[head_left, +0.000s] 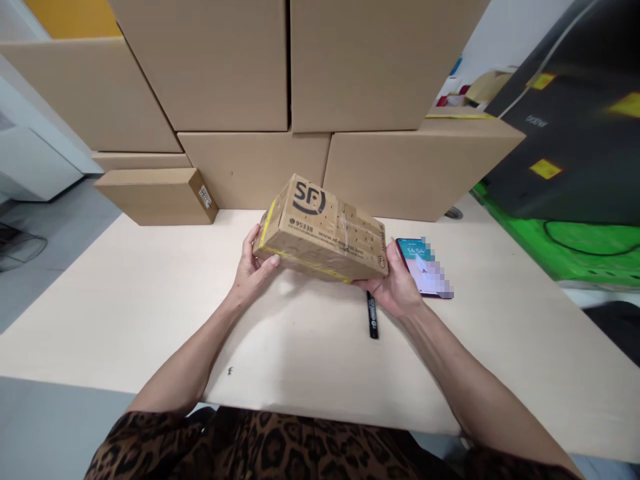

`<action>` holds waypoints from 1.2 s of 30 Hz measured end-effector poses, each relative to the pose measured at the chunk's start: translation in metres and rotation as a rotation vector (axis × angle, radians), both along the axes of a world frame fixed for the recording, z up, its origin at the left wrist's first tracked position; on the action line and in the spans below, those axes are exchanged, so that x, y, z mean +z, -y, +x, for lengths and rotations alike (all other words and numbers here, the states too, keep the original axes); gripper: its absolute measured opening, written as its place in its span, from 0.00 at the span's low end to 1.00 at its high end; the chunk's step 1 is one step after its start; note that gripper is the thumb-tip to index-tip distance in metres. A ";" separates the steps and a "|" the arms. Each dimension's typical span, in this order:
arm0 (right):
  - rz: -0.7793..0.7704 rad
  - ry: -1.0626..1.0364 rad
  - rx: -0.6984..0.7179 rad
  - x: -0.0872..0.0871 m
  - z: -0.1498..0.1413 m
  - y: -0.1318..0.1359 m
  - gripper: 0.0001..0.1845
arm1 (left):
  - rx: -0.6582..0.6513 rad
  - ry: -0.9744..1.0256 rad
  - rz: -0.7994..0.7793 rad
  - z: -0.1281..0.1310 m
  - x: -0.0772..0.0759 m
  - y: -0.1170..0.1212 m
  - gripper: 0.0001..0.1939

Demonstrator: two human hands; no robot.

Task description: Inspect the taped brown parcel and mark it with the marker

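Between my two hands I hold a brown cardboard box (pixel 325 233), tilted above the table. It carries dark "SF" print on its upper face, and yellow tape runs along its edges. My left hand (pixel 253 268) grips the left end, thumb on the near side. At the right end, my right hand (pixel 399 283) supports the bottom corner, with its thumb up against the end. A black marker (pixel 373 315) lies on the table just below the box, its upper end partly hidden. To the right of my right hand lies a phone (pixel 424 267) with its screen lit.
Large cardboard boxes (pixel 210 63) are stacked along the back of the pale table (pixel 150 320). A smaller flat carton (pixel 150 195) stands at the back left. On the right are a dark case (pixel 565 127) with yellow patches and a green surface (pixel 575 250) with a cable.
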State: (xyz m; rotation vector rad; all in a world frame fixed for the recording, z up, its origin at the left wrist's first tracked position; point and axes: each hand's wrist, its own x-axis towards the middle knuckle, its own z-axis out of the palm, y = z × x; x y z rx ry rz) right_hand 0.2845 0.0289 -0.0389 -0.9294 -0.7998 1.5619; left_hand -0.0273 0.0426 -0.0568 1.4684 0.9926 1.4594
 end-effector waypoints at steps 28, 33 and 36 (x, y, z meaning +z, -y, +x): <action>0.513 0.176 -0.203 -0.008 0.003 0.007 0.27 | 0.072 -0.154 0.218 -0.022 -0.002 -0.007 0.38; 0.581 0.190 -0.293 0.006 0.000 0.017 0.27 | -0.002 -0.145 0.196 -0.013 0.007 0.002 0.42; 0.557 0.219 -0.311 0.009 -0.002 0.017 0.28 | 0.058 -0.220 0.116 -0.005 0.018 0.008 0.39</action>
